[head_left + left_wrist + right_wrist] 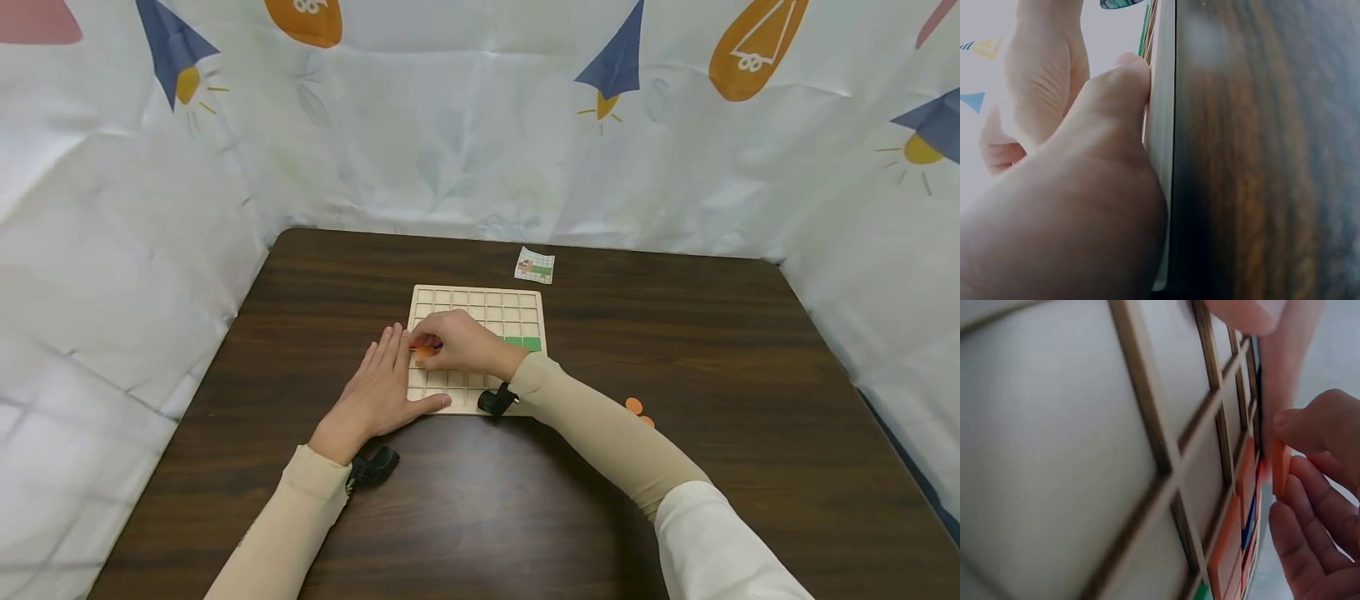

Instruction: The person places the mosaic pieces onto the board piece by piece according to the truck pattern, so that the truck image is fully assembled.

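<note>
A pale wooden grid board [517,312] lies on the dark table. My left hand [378,383] rests along its left side, fingers straight and thumb [1113,109] over the front edge. Above the board's left part, my right hand [467,343] pinches an orange tile [1280,467] between thumb and fingertips. Set in cells of the board are orange tiles [1225,540], a blue tile [1248,522], red pieces partly in view, and green tiles [522,343] toward the right edge. My right hand hides the board's middle in the head view.
Beyond the board lies a small printed card [535,266] with a coloured grid picture. Loose orange pieces [633,406] lie to the right, partly behind my right forearm. A patterned white curtain [450,125] hangs around the table [720,333].
</note>
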Available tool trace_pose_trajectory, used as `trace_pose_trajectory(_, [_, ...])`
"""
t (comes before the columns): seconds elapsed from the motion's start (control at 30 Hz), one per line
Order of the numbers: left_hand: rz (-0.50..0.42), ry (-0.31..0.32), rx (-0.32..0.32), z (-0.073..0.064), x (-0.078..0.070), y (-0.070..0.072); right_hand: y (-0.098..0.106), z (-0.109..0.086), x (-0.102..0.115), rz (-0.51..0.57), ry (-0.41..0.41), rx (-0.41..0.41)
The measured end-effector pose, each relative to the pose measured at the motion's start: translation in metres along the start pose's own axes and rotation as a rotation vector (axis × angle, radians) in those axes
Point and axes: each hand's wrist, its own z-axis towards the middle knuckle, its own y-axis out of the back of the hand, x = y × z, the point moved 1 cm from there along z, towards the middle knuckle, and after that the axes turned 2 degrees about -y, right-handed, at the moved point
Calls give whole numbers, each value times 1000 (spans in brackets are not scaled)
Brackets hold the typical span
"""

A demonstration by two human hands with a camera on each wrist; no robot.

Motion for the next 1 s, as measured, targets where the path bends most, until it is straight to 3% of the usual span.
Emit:
trace_pose_trajectory(0.23, [-17, 2, 15, 2, -2, 2, -5, 4, 4, -45, 13, -6])
trace_pose_trajectory(0.63, [-42, 14, 11, 0, -4, 2, -9, 9, 1, -31, -4, -41])
trace_pose_trajectory(1.0, [-38, 22, 14, -1, -1, 1, -11, 10, 3, -10, -8, -23])
